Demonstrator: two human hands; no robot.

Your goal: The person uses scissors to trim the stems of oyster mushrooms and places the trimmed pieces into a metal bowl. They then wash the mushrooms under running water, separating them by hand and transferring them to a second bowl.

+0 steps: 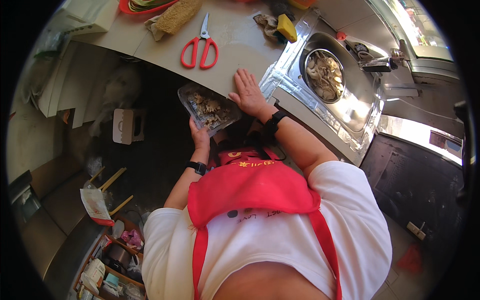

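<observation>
My left hand (200, 135) grips the near left side of a clear plastic tray (184, 98), which holds pale mushroom scraps (210, 108) just below the countertop's front edge. Palm down, my right hand (246, 92) lies on the countertop (232, 52) at its edge, with the fingers spread a little. Beyond it, scissors with red handles (204, 47) rest on the counter, their blades pointing away. To the right, a round metal bowl (308, 78) of oyster mushrooms (325, 73) stands in the steel sink (354, 93).
A yellow sponge (287, 28) and a crumpled cloth (266, 25) lie near the sink's left rim. A loofah (179, 17) and a red basket (144, 10) are at the back left. The faucet (378, 64) is right of the sink. A stool (123, 126) stands below on the left.
</observation>
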